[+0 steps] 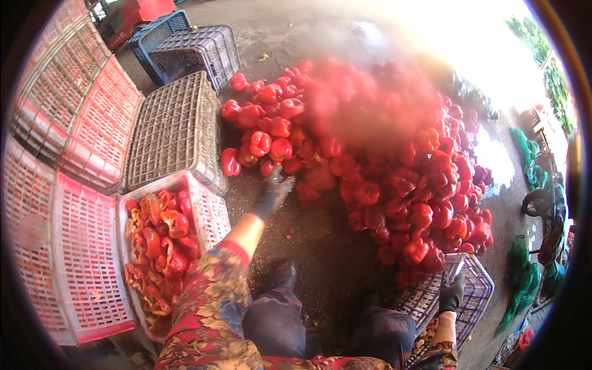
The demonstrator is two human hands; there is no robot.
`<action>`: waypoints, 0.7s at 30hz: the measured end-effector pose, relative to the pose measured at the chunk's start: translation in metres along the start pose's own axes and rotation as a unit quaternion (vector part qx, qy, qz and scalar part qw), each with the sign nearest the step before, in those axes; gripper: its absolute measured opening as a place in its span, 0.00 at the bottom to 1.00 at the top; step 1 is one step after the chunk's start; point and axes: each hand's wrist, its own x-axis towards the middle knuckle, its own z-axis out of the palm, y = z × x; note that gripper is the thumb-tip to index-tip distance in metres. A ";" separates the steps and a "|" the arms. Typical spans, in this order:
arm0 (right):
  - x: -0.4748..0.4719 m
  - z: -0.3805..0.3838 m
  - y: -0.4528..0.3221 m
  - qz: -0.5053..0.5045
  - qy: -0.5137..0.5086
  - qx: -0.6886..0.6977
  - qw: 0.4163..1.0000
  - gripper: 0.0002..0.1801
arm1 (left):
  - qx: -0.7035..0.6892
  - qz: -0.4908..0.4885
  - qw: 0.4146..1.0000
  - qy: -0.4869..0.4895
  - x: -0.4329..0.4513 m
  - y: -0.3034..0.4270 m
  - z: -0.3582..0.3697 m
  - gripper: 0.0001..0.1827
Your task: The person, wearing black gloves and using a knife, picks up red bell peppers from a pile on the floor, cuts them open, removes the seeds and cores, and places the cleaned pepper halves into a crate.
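My left hand [274,193], in a dark glove, reaches out with its fingers apart at the near edge of a big heap of red bell peppers [418,215]. Its fingertips are just short of several peppers, and nothing shows in its grasp. Over a tilted pale plastic crate [478,289] at the lower right is my right hand [452,293], also gloved. A slim bright strip shows by its fingers; whether it is a held tool or the crate's rim is unclear. Pepper scraps [423,340] lie in that crate.
At my left, a white-and-pink crate [212,215] holds cut red peppers [162,245]. Beside it are an overturned grey crate [169,132] and stacked crates [88,263]. A blue crate [159,34] stands farther off. Green netting [522,277] lies at the right. Glare blurs the heap's far side.
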 end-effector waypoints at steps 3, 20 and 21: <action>-0.008 0.054 0.086 -0.087 0.114 -0.068 0.987 0.37 | 0.074 -0.025 0.997 -0.013 0.034 -0.009 0.082 0.45; -0.036 0.081 0.132 0.159 -0.066 0.201 0.964 0.31 | 0.125 -0.185 0.975 0.008 0.133 -0.102 0.210 0.12; -0.040 0.080 0.135 0.162 -0.062 0.191 0.966 0.31 | 0.084 -0.186 0.979 0.017 0.131 -0.100 0.207 0.12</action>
